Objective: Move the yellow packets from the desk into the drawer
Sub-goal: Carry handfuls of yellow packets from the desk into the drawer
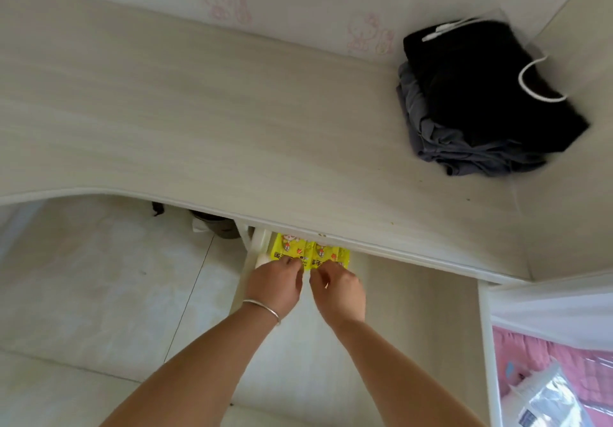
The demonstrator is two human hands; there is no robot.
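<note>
Both hands pinching the packets (310, 251) in the drawer (414, 294): left hand (277, 285), right hand (338, 289). They look light, crinkly, slippery; edges grip best.

Tight reach under the desk edge, broad bare top above

The pale wood-grain desk top (199, 111) lies bare across its left and middle; only a folded pile of black and grey clothes (487, 101) fills the far right corner against the wall. The open white drawer (414, 310) offers bare floor to the right of the two yellow printed packets (308, 254), but the desk's front edge overhangs its back part, where both hands crowd together.
</note>
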